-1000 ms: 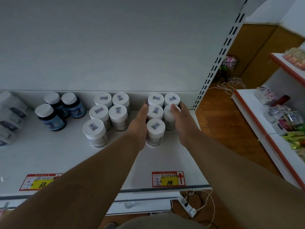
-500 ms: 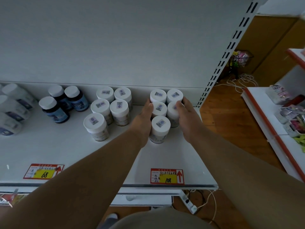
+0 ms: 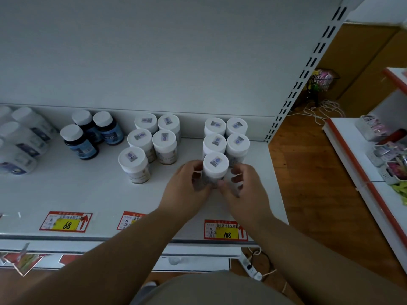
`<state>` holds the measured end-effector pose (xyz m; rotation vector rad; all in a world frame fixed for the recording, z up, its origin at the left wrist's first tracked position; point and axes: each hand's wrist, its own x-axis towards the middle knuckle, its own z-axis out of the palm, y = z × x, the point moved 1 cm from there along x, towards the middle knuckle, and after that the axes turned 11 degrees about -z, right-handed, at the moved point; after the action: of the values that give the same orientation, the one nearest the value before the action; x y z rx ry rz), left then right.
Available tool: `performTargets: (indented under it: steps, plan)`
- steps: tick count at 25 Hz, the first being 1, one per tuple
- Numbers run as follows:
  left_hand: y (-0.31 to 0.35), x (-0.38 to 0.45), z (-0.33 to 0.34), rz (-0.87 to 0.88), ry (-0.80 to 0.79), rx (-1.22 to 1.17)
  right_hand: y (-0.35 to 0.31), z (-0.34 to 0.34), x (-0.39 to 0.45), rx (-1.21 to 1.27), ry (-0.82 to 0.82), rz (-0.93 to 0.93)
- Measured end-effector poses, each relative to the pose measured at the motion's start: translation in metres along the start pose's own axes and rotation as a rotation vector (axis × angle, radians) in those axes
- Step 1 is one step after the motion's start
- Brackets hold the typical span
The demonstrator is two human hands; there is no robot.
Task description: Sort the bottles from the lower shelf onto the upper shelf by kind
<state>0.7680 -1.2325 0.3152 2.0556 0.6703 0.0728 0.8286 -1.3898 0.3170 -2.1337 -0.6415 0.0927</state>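
**Hands pulled back from the cluster's flanks to the front bottle**

Shelf: white, carrying four groups of bottles. Far left, pale bottles lying over, partly cut off by the frame edge. Next, three dark bottles with blue labels, upright. Centre, five white-capped bottles in a two-two-one block. Right, a second five-bottle cluster in the same arrangement, just above the 108 price tag.

Change: a second ago both hands lay flat along the sides of the right cluster, fingers reaching to its middle row, squaring it up. They have now drawn toward the shelf edge and closed in on the front bottle alone. The four bottles behind read the same as before, tight and upright.

Left hand: fingers curled round the front bottle's left side, touching it. Right hand: fingers bent at its right side and lower front, slightly blurred; contact looks likely but a firm grip cannot be confirmed. The bottle stands on the shelf, touching the pair behind.

Judgement: the group is placed by kind; this is a final nudge or label turn on the last bottle, not a new pick. Risk: a push could knock the row behind.
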Motion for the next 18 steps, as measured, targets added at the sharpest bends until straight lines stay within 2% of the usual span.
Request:
performTargets:
  steps: [4, 18]
  plan:
    - [0.0051, 0.0088, 0.0024, 0.052, 0.047, 0.061, -0.0021, 0.0075, 0.0105, -0.073, -0.015, -0.121]
    - [-0.0002, 0.0083, -0.0028, 0.113, 0.059, 0.071, -0.0016, 0.0059, 0.0115, -0.060, -0.052, -0.126]
